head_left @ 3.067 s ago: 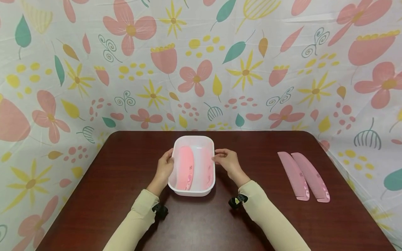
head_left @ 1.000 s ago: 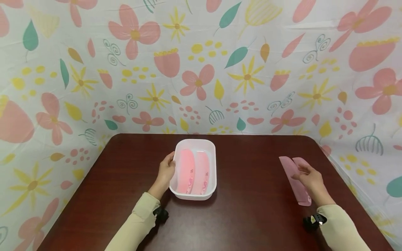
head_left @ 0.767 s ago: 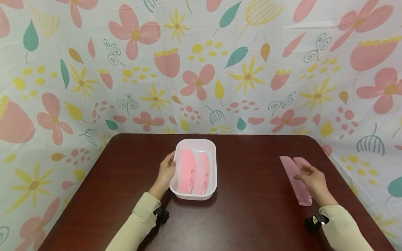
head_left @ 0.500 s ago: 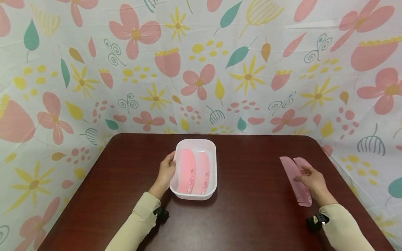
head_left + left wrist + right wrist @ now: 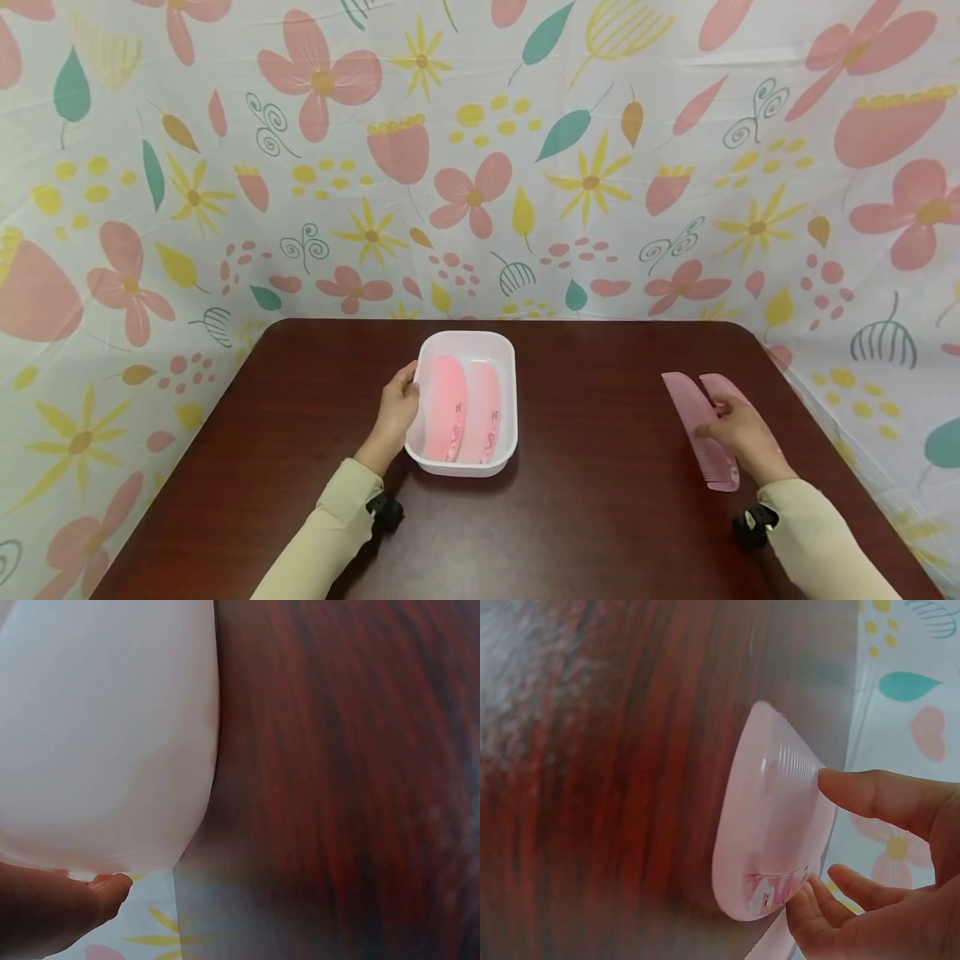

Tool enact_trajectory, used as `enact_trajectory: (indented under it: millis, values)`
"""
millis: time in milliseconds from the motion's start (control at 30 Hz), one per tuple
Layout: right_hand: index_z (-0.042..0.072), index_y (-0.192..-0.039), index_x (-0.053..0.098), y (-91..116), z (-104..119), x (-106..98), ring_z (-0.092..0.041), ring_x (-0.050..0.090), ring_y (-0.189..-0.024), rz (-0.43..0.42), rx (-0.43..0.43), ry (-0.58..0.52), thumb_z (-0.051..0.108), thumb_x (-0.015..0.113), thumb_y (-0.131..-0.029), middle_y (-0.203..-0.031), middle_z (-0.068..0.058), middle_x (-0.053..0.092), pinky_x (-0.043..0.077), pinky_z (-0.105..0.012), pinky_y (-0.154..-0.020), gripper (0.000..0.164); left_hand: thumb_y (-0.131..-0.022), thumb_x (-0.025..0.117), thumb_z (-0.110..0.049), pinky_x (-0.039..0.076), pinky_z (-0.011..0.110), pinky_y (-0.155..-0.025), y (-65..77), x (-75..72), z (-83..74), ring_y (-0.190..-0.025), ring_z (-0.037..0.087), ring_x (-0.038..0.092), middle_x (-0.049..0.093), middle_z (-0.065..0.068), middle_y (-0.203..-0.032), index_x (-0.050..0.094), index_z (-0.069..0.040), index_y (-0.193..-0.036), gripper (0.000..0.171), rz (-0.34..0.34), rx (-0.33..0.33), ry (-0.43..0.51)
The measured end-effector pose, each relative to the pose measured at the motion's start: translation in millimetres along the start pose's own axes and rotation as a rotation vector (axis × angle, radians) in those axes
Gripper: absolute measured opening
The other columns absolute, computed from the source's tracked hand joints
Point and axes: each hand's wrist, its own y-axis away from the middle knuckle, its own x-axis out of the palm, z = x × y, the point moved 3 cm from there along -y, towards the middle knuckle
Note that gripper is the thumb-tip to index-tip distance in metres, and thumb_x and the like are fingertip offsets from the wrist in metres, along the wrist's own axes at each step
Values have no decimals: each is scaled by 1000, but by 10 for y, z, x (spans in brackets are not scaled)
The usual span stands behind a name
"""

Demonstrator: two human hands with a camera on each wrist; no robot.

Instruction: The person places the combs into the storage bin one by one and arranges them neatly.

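A white plastic tub [image 5: 461, 470] stands on the table with two pink combs lying side by side in it, the left comb [image 5: 445, 404] and the right comb [image 5: 482, 408]. My left hand [image 5: 393, 408] grips the tub's left rim; the left wrist view shows the tub's side wall [image 5: 105, 735] close up. At the right, my right hand [image 5: 742, 433] pinches a pink comb [image 5: 685, 400] between thumb and fingers, the thumb at its toothed edge. That comb [image 5: 780, 802] looks tilted in the right wrist view. Another pink comb [image 5: 717, 387] lies just beyond, partly hidden by the hand.
The dark reddish-brown table [image 5: 585, 508] has rounded far corners. A white cloth [image 5: 480, 167] with flowers and leaves hangs behind it and around its sides. Both wrists carry a black strapped camera, such as the right one [image 5: 753, 525].
My right hand left the tub for the two combs on the right, and just now the nearer comb has shifted slightly left in its grip. The left hand stays on the tub.
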Motion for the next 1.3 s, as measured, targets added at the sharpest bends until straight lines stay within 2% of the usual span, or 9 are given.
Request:
enact_trajectory:
  millis: [233, 533, 733, 867, 967, 1100, 1200, 1300]
  values:
    - [-18, -135, 33, -26, 34, 21, -46, 51, -97, -18, -25, 77, 14, 74, -78, -122, -42, 44, 48, -56, -83, 78, -98, 39, 2, 35, 47, -108, 5, -12, 9, -129, 37, 44, 43, 26, -142, 38, 2, -144, 46, -6, -22, 0]
    - [-19, -134, 33, -85, 34, 24, -50, 50, -102, -24, 17, 131, 20, 76, -75, -122, -44, 45, 44, -61, -89, 83, -98, 38, 4, 35, 47, -108, 4, 2, 28, -130, 38, 43, 43, 27, -142, 38, 4, -144, 45, -2, -13, -3]
    - [-22, -130, 36, -42, 19, 17, -41, 54, -91, -42, -8, 46, 18, 77, -76, -113, -39, 53, 50, -51, -79, 79, -98, 39, 3, 35, 47, -108, 13, 4, 20, -130, 38, 42, 42, 27, -142, 38, 4, -144, 46, 2, -14, -13]
    - [-18, -129, 41, -37, 9, -9, -42, 55, -92, -97, -17, -8, 15, 73, -79, -109, -37, 56, 51, -42, -72, 68, -98, 38, 4, 35, 47, -108, 4, 4, 4, -129, 38, 43, 43, 27, -142, 38, 4, -144, 45, 0, -7, -6]
    - [-17, -128, 44, -44, -6, -27, -40, 57, -91, -132, -25, -43, 11, 68, -82, -107, -37, 57, 50, -31, -65, 59, -98, 38, 3, 35, 47, -108, -2, 0, 2, -129, 38, 43, 43, 27, -142, 39, 4, -144, 45, -5, -10, -5]
    - [-19, -125, 46, -45, -27, -40, -20, 59, -79, -138, -55, -114, 4, 59, -85, -109, -39, 57, 48, -21, -58, 48, -98, 38, 3, 36, 47, -108, 0, -3, 2, -128, 37, 44, 44, 26, -142, 39, 3, -144, 45, -7, -18, -6]
    - [-20, -124, 48, -36, -37, -38, -7, 55, -73, -133, -65, -171, 3, 56, -86, -110, -38, 58, 49, -20, -58, 45, -98, 38, 3, 36, 47, -108, -3, 2, 7, -128, 37, 44, 43, 26, -142, 39, 3, -144, 45, -5, -11, -10]
    - [-20, -124, 48, -23, -41, -26, -2, 54, -71, -131, -68, -220, 3, 56, -87, -106, -34, 61, 52, -21, -59, 44, -98, 39, 2, 35, 47, -109, 3, 2, 0, -129, 37, 43, 43, 26, -142, 39, 3, -143, 45, -7, -7, -13]
